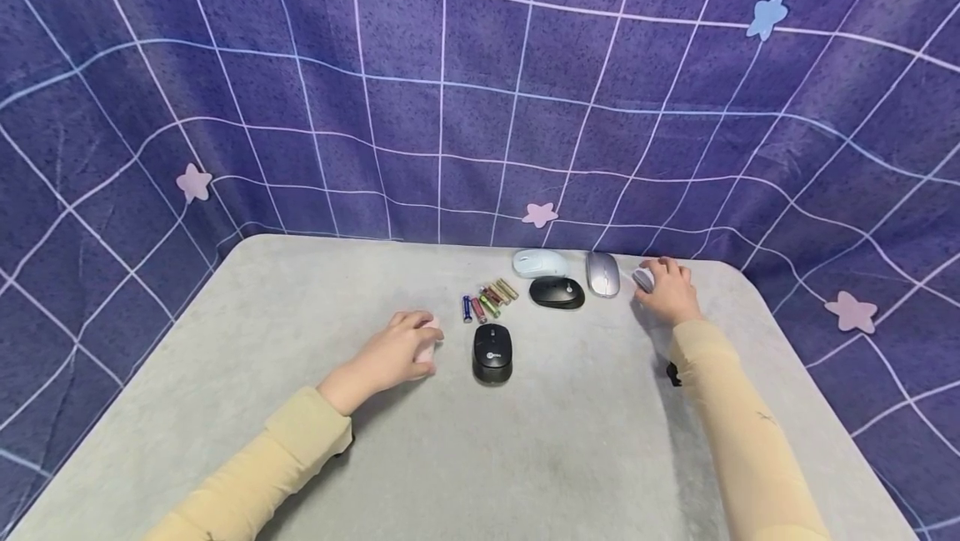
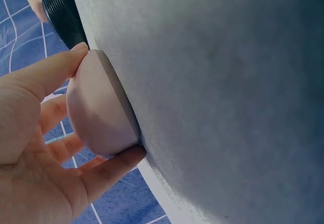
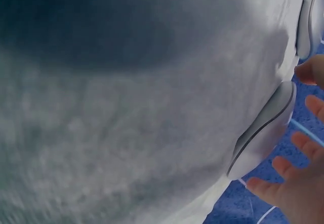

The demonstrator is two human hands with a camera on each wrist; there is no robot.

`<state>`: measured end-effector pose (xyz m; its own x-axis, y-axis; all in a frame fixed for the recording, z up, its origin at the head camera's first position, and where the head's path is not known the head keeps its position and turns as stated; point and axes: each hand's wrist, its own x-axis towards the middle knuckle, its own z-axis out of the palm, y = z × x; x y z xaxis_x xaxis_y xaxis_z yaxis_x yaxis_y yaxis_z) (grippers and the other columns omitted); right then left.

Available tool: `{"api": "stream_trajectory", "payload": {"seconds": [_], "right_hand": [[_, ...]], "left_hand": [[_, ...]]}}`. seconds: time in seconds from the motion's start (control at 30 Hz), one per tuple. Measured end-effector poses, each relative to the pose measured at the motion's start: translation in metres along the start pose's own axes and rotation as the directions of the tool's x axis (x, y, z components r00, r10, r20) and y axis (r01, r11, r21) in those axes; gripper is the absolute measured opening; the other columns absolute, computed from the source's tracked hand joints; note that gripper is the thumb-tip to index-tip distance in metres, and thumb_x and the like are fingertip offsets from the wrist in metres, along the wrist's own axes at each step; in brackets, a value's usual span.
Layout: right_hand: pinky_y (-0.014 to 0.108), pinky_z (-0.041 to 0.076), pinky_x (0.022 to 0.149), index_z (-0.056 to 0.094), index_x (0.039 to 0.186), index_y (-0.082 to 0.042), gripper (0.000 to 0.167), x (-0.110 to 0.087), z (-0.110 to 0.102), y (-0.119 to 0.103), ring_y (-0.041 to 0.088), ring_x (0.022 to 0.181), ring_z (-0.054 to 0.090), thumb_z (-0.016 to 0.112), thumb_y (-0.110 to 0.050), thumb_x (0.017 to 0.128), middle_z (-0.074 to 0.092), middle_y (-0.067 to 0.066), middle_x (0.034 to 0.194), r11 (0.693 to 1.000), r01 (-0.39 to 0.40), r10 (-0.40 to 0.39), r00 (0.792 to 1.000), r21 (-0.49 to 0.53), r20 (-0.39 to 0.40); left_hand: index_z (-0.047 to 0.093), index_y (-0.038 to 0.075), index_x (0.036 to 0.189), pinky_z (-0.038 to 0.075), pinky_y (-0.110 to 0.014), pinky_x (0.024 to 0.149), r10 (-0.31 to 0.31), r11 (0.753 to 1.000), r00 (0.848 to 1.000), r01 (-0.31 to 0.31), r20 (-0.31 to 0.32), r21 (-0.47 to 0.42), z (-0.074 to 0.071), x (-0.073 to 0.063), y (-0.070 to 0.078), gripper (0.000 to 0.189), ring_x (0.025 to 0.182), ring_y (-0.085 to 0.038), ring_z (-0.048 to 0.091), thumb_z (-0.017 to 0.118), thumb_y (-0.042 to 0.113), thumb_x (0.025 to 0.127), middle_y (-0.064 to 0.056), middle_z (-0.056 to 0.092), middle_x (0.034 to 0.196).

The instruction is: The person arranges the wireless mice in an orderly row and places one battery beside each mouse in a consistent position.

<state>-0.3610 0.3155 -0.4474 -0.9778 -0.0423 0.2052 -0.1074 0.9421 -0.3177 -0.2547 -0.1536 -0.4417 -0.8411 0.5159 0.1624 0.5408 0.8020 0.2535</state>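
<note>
My left hand [image 1: 402,348] grips a pink computer mouse [image 2: 98,102] at the table's middle left. Its thumb is at one end of the mouse and a finger at the other, as the left wrist view shows. At the back right, my right hand [image 1: 670,291] is around a white-and-grey mouse [image 3: 266,130]. In the right wrist view its fingers [image 3: 284,167] are spread, with a gap between them and the mouse. A black mouse [image 1: 492,353] with a logo lies to the right of the left hand.
Several small batteries [image 1: 490,300] in different colours lie behind the black mouse. Farther back are a pale blue mouse [image 1: 540,262], a second black mouse [image 1: 557,293] and a grey mouse [image 1: 603,274]. A purple curtain [image 1: 480,107] hangs behind the grey table [image 1: 525,458].
</note>
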Motion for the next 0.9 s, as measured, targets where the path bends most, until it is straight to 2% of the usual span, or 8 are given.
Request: {"api": "stream_trajectory", "payload": {"seconds": [0.17, 0.4, 0.63, 0.9], "right_hand": [[0.073, 0.036, 0.084, 0.046, 0.129, -0.007, 0.052, 0.003, -0.001, 0.008, 0.058, 0.119, 0.030, 0.059, -0.017, 0.080, 0.032, 0.030, 0.137, 1.000, 0.025, -0.025, 0.999, 0.011, 0.048], [0.070, 0.033, 0.090, 0.048, 0.126, -0.005, 0.048, 0.006, 0.002, 0.015, 0.062, 0.114, 0.035, 0.059, -0.011, 0.080, 0.032, 0.034, 0.136, 0.996, 0.088, -0.089, 0.993, 0.020, 0.073], [0.071, 0.038, 0.084, 0.045, 0.129, -0.010, 0.048, 0.009, 0.005, 0.011, 0.058, 0.115, 0.036, 0.054, -0.014, 0.083, 0.032, 0.028, 0.141, 0.999, 0.023, -0.019, 0.992, -0.030, 0.128], [0.071, 0.038, 0.084, 0.044, 0.130, -0.010, 0.048, 0.010, 0.006, 0.008, 0.056, 0.116, 0.035, 0.054, -0.012, 0.083, 0.032, 0.027, 0.140, 0.999, 0.012, -0.006, 0.991, -0.047, 0.134]], "left_hand": [[0.066, 0.014, 0.115, 0.046, -0.055, 0.093, -0.006, 1.000, 1.000, 0.006, -0.001, 0.004, 0.001, 0.001, -0.001, 0.049, 0.121, -0.040, 0.044, 0.079, 0.031, 0.071, -0.019, 0.049, 0.135], [0.066, 0.013, 0.115, 0.045, -0.055, 0.094, 0.010, 1.000, 1.000, -0.010, -0.007, 0.004, 0.001, 0.001, 0.000, 0.048, 0.120, -0.041, 0.045, 0.079, 0.031, 0.071, -0.020, 0.050, 0.134], [0.066, 0.013, 0.115, 0.045, -0.055, 0.094, 0.018, 1.000, 1.000, -0.018, -0.010, 0.001, 0.001, 0.000, 0.001, 0.048, 0.120, -0.041, 0.045, 0.079, 0.030, 0.072, -0.020, 0.049, 0.134], [0.066, 0.013, 0.115, 0.046, -0.054, 0.094, 0.017, 1.000, 1.000, -0.016, -0.015, 0.006, 0.002, 0.001, -0.001, 0.048, 0.120, -0.040, 0.045, 0.079, 0.031, 0.071, -0.019, 0.049, 0.134]]}}
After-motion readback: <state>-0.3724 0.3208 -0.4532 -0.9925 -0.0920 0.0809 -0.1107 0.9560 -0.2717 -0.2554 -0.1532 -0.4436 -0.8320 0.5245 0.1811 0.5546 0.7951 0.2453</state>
